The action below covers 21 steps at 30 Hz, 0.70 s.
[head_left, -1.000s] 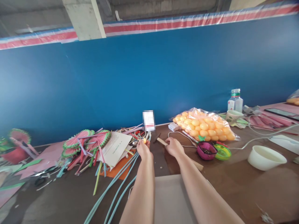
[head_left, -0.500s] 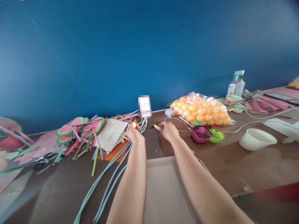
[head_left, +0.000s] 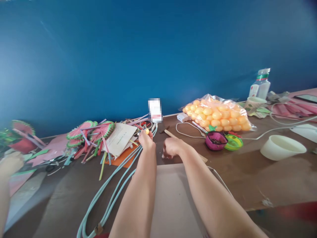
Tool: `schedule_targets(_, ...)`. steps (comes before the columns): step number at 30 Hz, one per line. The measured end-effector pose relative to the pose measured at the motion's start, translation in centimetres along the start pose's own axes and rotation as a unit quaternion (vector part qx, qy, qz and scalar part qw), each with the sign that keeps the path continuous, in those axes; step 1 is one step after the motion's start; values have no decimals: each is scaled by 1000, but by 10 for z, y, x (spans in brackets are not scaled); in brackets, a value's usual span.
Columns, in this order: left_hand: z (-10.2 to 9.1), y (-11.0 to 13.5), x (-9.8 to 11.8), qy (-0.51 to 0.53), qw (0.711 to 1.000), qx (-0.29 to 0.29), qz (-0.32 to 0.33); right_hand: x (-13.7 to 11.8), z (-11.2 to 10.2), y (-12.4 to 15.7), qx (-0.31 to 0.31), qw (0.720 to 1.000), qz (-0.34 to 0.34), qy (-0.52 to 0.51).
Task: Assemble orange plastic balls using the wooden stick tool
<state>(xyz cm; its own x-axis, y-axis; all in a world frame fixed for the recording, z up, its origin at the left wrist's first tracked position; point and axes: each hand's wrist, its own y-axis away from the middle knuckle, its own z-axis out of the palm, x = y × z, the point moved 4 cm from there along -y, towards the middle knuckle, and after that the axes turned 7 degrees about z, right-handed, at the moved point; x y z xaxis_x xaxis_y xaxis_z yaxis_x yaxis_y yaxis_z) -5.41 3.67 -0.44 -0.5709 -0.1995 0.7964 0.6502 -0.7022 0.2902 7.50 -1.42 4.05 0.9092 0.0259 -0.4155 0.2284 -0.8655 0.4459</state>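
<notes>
My left hand (head_left: 147, 140) is closed in a pinch on a small round yellow thing (head_left: 147, 131) with a silvery part beside it; its exact kind is too small to tell. Pale green tubing (head_left: 116, 175) runs just left of that wrist. My right hand (head_left: 171, 147) is curled, fingertips down at the brown table, and whatever is between them is hidden. A hammer (head_left: 170, 133) lies behind and under the right wrist, its dark head pointing to the wall and its wooden handle partly covered by my forearm.
Watermelon-patterned paper fans (head_left: 102, 130) and strips lie left, by a printed sheet (head_left: 121, 138). Right are a bag of orange balls (head_left: 218, 114), a purple bowl (head_left: 215, 140), a green dish (head_left: 234, 142), a white cup (head_left: 282, 147). Another person's hand (head_left: 12, 162) reaches in far left.
My right hand has moved from beside the hammer handle down and slightly left to the tabletop, fingers curling. My left hand keeps its pinch. Another person's hand has come in at left.
</notes>
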Motion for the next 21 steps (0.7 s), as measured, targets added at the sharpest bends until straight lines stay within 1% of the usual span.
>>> schedule_targets(2, 0, 0, -1, -3, 1000, 0, 2, -4, 2, 1, -15, 1000, -6, 11)
schedule_targets(4, 1, 0, -3, -1, 1000, 1, -5, -7, 3, 1, -7, 999, -9, 36)
schedule_targets(6, 1, 0, -4, 3, 1000, -2, -8, -8, 4, 1, 12, 999, -10, 46)
schedule_targets(12, 3, 0, -9, 3, 999, -28, -29, -1, 2, -2, 88, 995, -39, 13)
schedule_targets(15, 6, 1, -16, -1, 997, -53, -59, 4, 4, -13, 127, 991, -30, 28)
schedule_targets(17, 8, 3, -21, -4, 995, -72, -71, 7, 7, -24, 150, 988, -17, 17)
schedule_targets(19, 9, 4, -24, -13, 994, -84, -68, 10, 10, -36, 169, 986, -5, -4)
schedule_targets(21, 9, 5, -26, -24, 994, -90, -60, 11, 14, -44, 173, 985, 7, -17)
